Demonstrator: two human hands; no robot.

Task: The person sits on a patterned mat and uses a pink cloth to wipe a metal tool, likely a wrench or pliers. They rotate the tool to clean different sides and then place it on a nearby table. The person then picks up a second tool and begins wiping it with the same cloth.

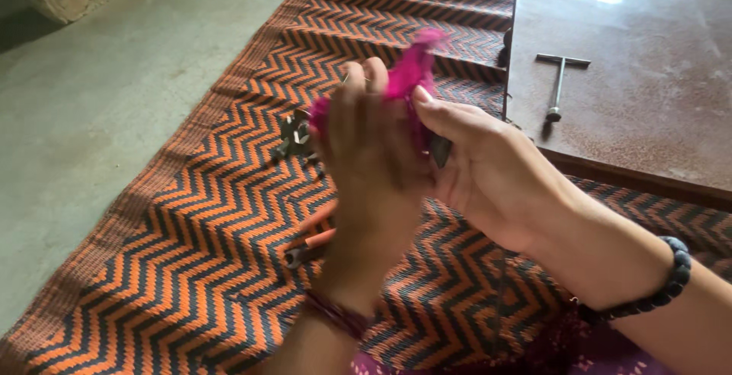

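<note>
Left hand: the left hand (366, 146) was raised and blurred, fingers curled around a pink cloth (412, 70).
Right hand: the right hand (488, 169) pinched the same cloth, bracing it.
Cloth: soft, crumpled, held above the mat (191, 215).
Mat: woven orange-black zigzag.
T-tool (559, 85): metal, on a brown board (648, 77).

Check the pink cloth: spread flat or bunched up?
Bunched. The pink cloth is crumpled between the left hand and right hand, held above the zigzag mat, not laid out.
</note>
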